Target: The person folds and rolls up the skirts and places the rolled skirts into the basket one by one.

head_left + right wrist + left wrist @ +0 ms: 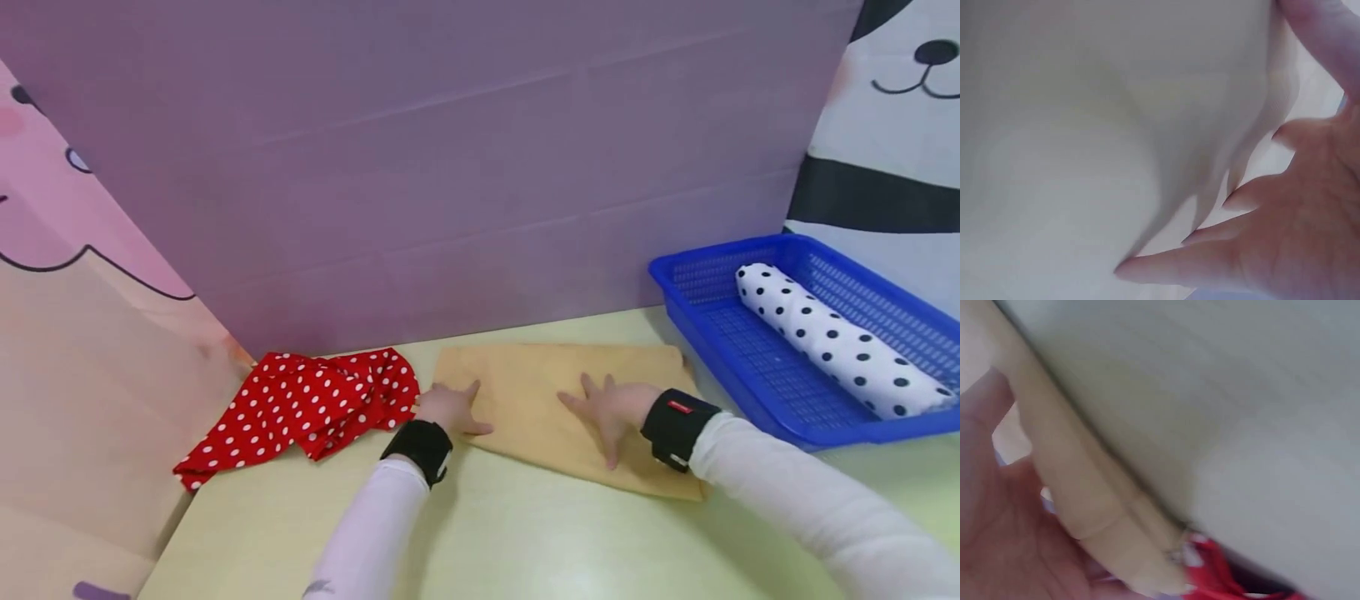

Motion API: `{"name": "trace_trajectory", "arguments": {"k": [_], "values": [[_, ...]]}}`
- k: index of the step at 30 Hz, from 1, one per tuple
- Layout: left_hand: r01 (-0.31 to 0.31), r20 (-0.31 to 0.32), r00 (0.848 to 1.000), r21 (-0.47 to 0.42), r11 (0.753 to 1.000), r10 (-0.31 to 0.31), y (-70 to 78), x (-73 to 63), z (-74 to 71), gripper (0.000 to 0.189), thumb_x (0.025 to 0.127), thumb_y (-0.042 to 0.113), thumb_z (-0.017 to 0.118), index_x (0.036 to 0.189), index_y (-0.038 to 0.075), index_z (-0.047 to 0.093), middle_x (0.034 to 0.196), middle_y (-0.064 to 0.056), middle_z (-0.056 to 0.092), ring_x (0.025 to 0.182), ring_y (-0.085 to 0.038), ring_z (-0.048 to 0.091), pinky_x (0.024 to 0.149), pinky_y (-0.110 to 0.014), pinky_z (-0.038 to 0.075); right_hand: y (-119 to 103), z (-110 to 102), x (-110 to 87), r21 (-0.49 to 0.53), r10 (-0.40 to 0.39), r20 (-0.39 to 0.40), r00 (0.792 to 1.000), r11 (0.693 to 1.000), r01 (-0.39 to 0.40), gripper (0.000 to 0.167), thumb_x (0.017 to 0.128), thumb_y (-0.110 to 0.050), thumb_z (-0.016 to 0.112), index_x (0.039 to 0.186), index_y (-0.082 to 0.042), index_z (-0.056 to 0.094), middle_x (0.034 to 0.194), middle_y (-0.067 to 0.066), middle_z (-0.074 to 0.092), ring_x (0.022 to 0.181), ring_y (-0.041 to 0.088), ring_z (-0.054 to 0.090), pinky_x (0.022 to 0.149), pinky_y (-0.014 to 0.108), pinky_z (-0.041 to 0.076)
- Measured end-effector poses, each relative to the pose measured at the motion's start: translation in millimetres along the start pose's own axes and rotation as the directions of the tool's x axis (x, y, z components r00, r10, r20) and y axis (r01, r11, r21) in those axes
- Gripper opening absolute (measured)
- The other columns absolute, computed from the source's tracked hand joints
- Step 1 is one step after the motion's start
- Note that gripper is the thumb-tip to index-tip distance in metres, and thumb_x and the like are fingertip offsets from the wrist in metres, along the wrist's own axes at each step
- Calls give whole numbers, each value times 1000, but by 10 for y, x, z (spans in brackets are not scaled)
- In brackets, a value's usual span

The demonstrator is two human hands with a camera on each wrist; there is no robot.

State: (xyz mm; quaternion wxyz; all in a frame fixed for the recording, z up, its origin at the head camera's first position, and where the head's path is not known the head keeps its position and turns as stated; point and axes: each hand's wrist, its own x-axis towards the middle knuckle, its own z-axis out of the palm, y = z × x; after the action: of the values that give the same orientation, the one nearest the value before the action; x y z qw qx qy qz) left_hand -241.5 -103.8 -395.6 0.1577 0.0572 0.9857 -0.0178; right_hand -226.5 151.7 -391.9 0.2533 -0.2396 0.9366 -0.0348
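Free front tabletop (525, 542), blue basket (757, 358) blocking right

a curtained-off nook, by its look a makeshift studio booth; whether it stands inside a home cannot be told. a pale table (517, 550) meets a plain purple sheet (450, 167) along its far edge — fold creases run across the cloth. cartoons close the sides: a pink print (52, 196) by the left edge, a panda print (892, 133) past the far right corner. goods are household ones — a blue basket (757, 362) near the right edge.
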Motion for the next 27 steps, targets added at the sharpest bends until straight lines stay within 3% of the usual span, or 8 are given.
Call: {"name": "trace_trajectory", "arguments": {"k": [5, 9, 12, 15, 18, 21, 24, 27], "values": [[47, 16, 999, 59, 997, -48, 176, -137, -36, 83, 76, 63, 63, 146, 28, 35, 124, -17, 60, 112, -33, 58, 82, -56, 49, 83, -73, 25, -33, 5, 7, 1000, 999, -5, 118, 56, -10, 89, 151, -20, 20, 155, 27, 5, 136, 57, 10, 88, 70, 39], [18, -36, 999, 64, 998, -15, 263, -252, -23, 88, 74, 63, 66, 144, 17, 40, 117, -14, 64, 104, -26, 62, 69, -43, 53, 106, -119, -20, -72, 19, -39, 999, 997, -22, 115, 56, 6, 83, 150, -23, 25, 153, 28, 12, 135, 56, 18, 73, 52, 53], [-25, -60, 998, 57, 998, 29, 322, -319, 0, 89, 73, 62, 69, 139, 6, 46, 118, -14, 64, 101, -26, 63, 74, -37, 53, 144, -107, -25, -145, -4, -99, 995, 989, -10, 113, 54, 17, 75, 149, -23, 28, 150, 31, 21, 130, 56, 27, 66, 47, 54], [-80, -80, 993, 61, 995, 85, 381, -387, 25, 80, 73, 61, 69, 123, 0, 59, 119, -14, 65, 99, -26, 63, 82, -34, 50, 188, -82, 18, -211, -31, -141, 990, 977, 1, 106, 60, 25, 66, 148, -23, 31, 146, 33, 28, 126, 56, 35, 76, 56, 52], [-118, -81, 989, 98, 988, 126, 446, -454, 54, 67, 74, 62, 68, 100, 0, 68, 110, -12, 68, 93, -24, 63, 81, -33, 49, 240, -71, 83, -258, -44, -167, 985, 966, -1, 81, 80, 16, 57, 146, -26, 35, 144, 32, 33, 122, 56, 41, 81, 66, 46], [-141, -53, 987, 149, 979, 151, 525, -520, 76, 60, 76, 63, 64, 82, 3, 67, 91, -7, 69, 85, -19, 62, 78, -31, 47, 290, -89, 134, -290, -59, -186, 981, 957, 3, 50, 98, -7, 42, 144, -28, 38, 141, 31, 38, 117, 56, 46, 77, 69, 45], [-164, 4, 986, 168, 972, 166, 602, -587, 69, 58, 78, 63, 62, 76, 5, 65, 77, -3, 63, 79, -15, 59, 78, -30, 46, 330, -111, 153, -334, -56, -201, 978, 943, -15, 46, 100, -12, 40, 143, -28, 40, 139, 30, 42, 114, 55, 49, 77, 69, 44], [-174, 77, 983, 123, 977, 165, 643, -645, 20, 55, 78, 61, 64, 76, 6, 66, 72, 0, 56, 74, -14, 54, 79, -28, 44, 351, -107, 141, -376, -22, -256, 966, 923, -79, 51, 95, -3, 45, 140, -27, 44, 132, 28, 49, 108, 52, 54, 78, 67, 46]]}}
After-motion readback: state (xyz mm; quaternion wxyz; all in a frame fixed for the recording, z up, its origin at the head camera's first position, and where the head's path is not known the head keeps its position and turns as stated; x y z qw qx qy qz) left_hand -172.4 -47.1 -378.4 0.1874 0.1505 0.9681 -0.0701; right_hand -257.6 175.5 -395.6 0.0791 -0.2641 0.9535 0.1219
